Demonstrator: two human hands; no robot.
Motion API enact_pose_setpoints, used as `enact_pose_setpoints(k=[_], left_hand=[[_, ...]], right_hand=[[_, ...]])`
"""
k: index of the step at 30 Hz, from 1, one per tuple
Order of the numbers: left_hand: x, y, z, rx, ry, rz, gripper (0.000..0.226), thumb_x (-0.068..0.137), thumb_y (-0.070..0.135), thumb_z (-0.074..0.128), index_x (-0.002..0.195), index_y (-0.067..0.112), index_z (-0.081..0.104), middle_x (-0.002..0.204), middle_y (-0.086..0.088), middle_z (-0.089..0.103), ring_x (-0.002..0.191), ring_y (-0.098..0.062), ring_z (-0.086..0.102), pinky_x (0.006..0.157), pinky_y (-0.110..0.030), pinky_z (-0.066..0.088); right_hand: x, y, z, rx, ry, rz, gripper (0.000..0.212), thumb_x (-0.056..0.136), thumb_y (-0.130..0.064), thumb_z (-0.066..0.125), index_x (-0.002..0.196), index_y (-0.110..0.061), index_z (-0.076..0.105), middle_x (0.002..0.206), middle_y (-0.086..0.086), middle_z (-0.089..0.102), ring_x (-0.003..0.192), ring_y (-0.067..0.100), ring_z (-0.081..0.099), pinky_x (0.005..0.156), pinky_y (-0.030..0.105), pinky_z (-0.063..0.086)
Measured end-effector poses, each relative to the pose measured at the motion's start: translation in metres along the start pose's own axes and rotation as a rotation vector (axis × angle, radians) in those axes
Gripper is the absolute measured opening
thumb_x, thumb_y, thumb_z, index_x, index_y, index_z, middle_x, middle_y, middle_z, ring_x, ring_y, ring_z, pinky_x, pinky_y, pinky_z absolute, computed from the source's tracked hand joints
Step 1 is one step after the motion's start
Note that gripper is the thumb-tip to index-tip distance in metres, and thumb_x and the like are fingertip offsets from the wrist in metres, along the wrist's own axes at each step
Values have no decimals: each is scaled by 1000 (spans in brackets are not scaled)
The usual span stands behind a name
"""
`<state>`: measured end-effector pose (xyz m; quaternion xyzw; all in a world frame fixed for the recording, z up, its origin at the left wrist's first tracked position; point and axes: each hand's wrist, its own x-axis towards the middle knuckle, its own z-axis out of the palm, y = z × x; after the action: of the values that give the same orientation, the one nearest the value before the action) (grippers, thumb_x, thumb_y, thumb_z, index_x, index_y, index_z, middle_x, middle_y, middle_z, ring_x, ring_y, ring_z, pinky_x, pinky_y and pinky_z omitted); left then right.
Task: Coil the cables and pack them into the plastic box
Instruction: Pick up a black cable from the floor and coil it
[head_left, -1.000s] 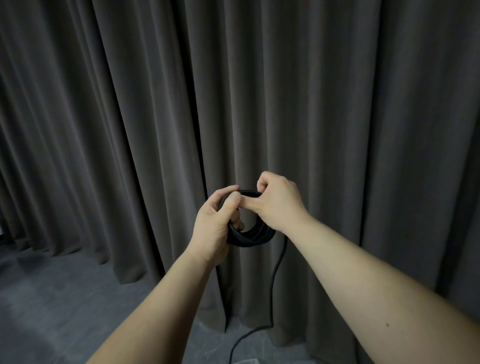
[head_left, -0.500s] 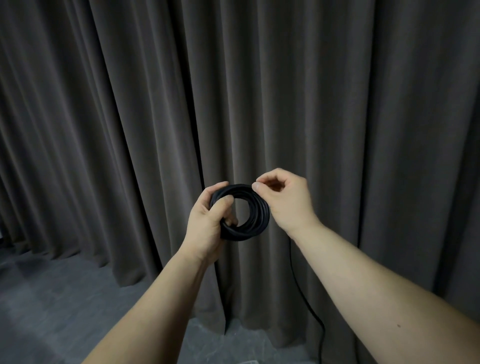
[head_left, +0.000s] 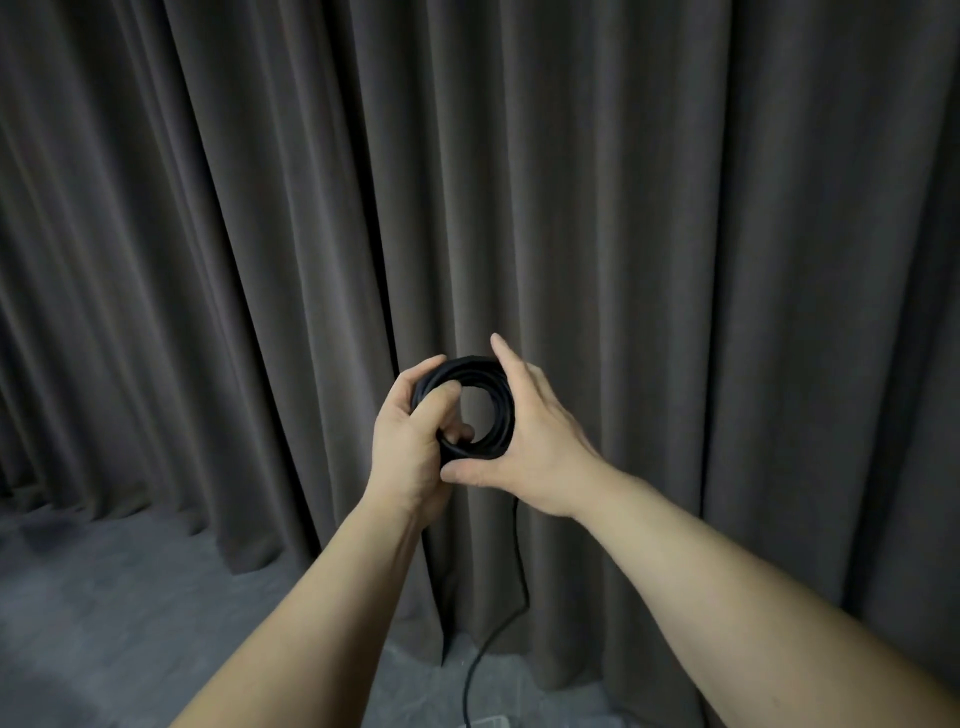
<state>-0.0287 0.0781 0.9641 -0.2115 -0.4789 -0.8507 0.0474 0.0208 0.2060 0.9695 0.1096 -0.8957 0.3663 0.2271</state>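
Observation:
A black cable coil, a tight ring of several turns, is held up in front of me at chest height. My left hand grips the ring's left side, thumb across the front and fingers through the hole. My right hand cups the ring's right side, its index finger raised and its thumb stretched under the ring toward my left hand. The cable's loose tail hangs from under my right hand down to the floor. No plastic box is in view.
A dark grey pleated curtain fills the background from left to right. Grey carpet floor shows at the lower left. A small pale object peeks in at the bottom edge where the tail ends.
My right hand went from pinching the cable at the ring's top to spreading around the ring's right side and underside. The hanging tail swung back toward the middle.

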Motion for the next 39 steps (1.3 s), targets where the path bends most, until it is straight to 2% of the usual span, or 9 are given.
enact_pose_setpoints(k=[10,13,19,22,25,28,31,35,39], left_hand=[[-6,-2,11,-132,-36,-84,45,79,47,67,112,16,63,57,4,45,52,-9,44,58,-26,43],[-9,-3,14,-79,-2,-84,30,88,37,62,110,17,65,56,4,47,52,-9,45,58,-26,44],[-12,-7,23,-67,109,-65,13,95,25,58,96,15,66,49,6,35,43,-8,31,48,-24,36],[-11,-7,24,-70,123,-46,12,95,24,58,91,17,66,48,6,33,42,-8,30,47,-23,34],[-11,-10,28,-48,128,-28,10,94,23,59,92,16,65,49,5,34,43,-9,28,48,-23,32],[-12,-15,31,-15,148,-17,8,93,22,60,92,16,65,50,5,33,43,-8,29,48,-23,30],[-13,-20,32,16,167,6,7,93,19,61,94,15,66,50,6,35,42,-8,30,46,-22,33],[-11,-19,38,-1,196,39,8,93,19,60,95,13,66,52,5,35,42,-7,30,44,-20,34],[-5,-12,35,-3,337,98,8,94,20,61,96,13,64,49,6,37,43,-8,31,47,-23,33]], right_hand=[[-8,0,4,-116,124,-6,109,68,-55,77,149,-35,5,147,-9,17,124,23,48,91,32,43],[-10,3,4,-156,108,-1,112,70,-55,75,150,-33,0,146,-7,16,122,26,49,92,35,45],[-9,20,-10,120,-23,-26,119,60,-48,85,149,-42,7,149,-16,22,135,3,31,107,23,29],[-5,34,-16,293,71,-82,71,78,-42,73,141,-34,41,132,-10,49,123,2,47,105,19,35],[-2,45,-19,278,335,-79,19,88,-28,64,105,-23,70,94,-11,63,87,3,62,81,25,51],[-3,45,-27,170,466,-114,8,88,-16,65,86,-17,73,76,-13,60,70,1,56,65,10,40],[-2,43,-36,212,527,-112,8,86,-16,66,83,-20,72,68,-10,60,64,4,55,63,12,42],[-1,48,-34,362,410,20,15,86,-21,66,76,-28,56,53,-4,50,49,13,49,53,25,43],[-13,53,-26,530,76,103,24,87,0,57,88,-22,47,62,5,51,48,18,52,50,30,45]])
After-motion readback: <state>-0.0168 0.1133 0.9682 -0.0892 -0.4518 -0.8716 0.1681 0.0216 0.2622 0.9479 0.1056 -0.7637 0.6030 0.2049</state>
